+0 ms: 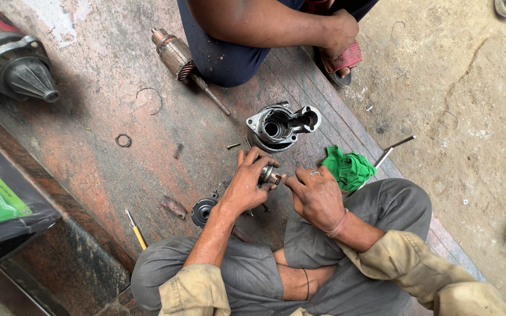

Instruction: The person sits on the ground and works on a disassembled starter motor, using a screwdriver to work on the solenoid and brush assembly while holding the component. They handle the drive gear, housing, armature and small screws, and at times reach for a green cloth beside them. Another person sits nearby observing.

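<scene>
Just above the crossed knees in grey trousers, the left hand [245,186] is clenched around a small round metal gear assembly [268,174], its grip wrapping the part from the side, while the right hand [317,196], a ring on one finger, pinches at the end of the same part with fingertips closed on it. Doing this well seems to call for holding the assembly steady in the left grip and working only with the right fingertips, so no small piece drops. Beside the right hand lies a crumpled green cloth [348,167]. Further out stands a grey cast-metal housing [279,126], with loose screws and a spring on the worn reddish stone floor [101,175]. Beyond, a copper-wound armature with a shaft [178,57] lies near another person's knee [229,58].
</scene>
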A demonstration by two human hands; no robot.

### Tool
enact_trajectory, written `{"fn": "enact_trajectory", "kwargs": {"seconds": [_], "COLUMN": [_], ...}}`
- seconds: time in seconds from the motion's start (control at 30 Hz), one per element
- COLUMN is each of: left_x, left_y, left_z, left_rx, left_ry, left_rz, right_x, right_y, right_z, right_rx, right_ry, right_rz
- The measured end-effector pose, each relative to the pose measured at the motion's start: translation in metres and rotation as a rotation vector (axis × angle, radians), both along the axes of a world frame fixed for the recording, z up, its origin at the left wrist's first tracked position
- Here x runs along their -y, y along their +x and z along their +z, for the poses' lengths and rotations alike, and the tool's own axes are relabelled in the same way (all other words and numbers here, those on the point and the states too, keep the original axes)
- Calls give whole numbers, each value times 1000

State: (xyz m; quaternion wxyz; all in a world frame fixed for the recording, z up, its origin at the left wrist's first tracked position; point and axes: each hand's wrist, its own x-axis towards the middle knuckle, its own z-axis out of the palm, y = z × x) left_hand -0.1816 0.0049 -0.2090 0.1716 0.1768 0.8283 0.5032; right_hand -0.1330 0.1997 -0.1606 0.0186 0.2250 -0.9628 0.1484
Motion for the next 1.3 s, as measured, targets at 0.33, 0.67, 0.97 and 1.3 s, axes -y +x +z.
{"fn": "enact_trajectory", "kwargs": {"seconds": [0.33,0.67,0.97,1.3], "left_x": [-1,0,0,2], "left_y": [3,2,2,-2], "left_z": [-4,-5,-5,-1], "left_rx": [-13,-70,-47,-29], "left_ry": [9,-33,-19,-51], "left_rz": [10,0,-3,-9], "right_x": [5,-2,1,4], "right_y": [7,13,12,10], "right_z": [-5,-9,-14,-20], "right_rx": [-20,-69,-132,-133], "right_ry": [31,82,56,21], "right_rz": [0,62,47,-2]}}
